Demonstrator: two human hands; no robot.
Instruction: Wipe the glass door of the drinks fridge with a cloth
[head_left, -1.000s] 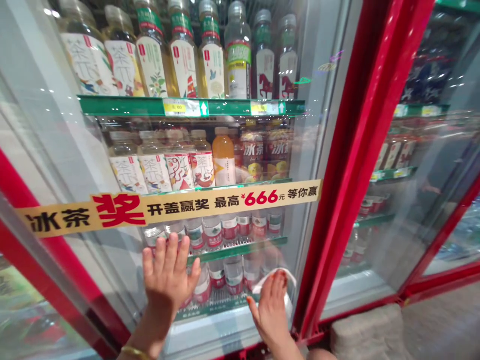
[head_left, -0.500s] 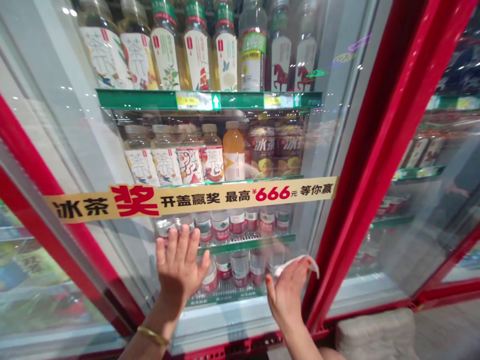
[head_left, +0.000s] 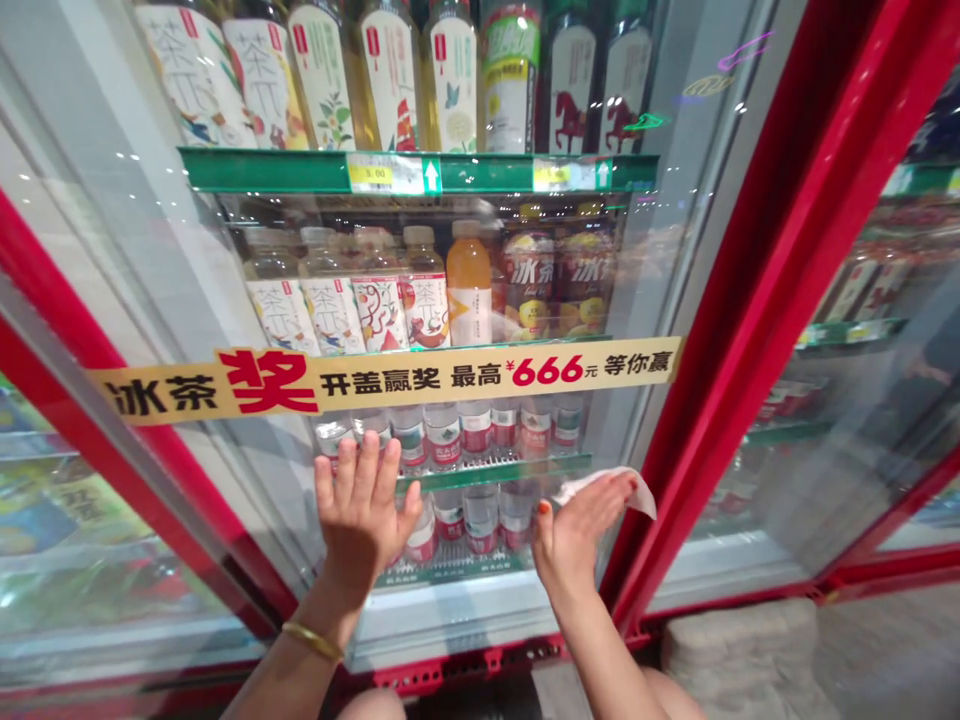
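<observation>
My left hand (head_left: pixel 362 510) lies flat against the glass door (head_left: pixel 187 300) of a drinks cooler, its fingers spread and holding nothing. My right hand (head_left: pixel 577 530) presses a crumpled white tissue (head_left: pixel 609 486) on the same glass, close to the red door frame (head_left: pixel 765 300). Behind the glass, directly beyond my hands, stand rows of bottled water (head_left: pixel 480 515). Higher shelves carry bottled teas (head_left: pixel 326 300) and an orange drink bottle (head_left: pixel 469 290). A yellow promotional strip (head_left: pixel 390 380) with Chinese text and "666" crosses the door above my hands.
A second glass cooler door (head_left: pixel 825 400) with stocked shelves lies right of the red frame. Another door (head_left: pixel 67 540) shows at lower left. A red base rail (head_left: pixel 450 675) runs beneath the door, and a grey block (head_left: pixel 739 650) sits on the floor at lower right.
My right hand has slid up the glass and turned rightward, with the tissue spread further under it. My left hand stays nearly still, and the cooler sits slightly higher in view.
</observation>
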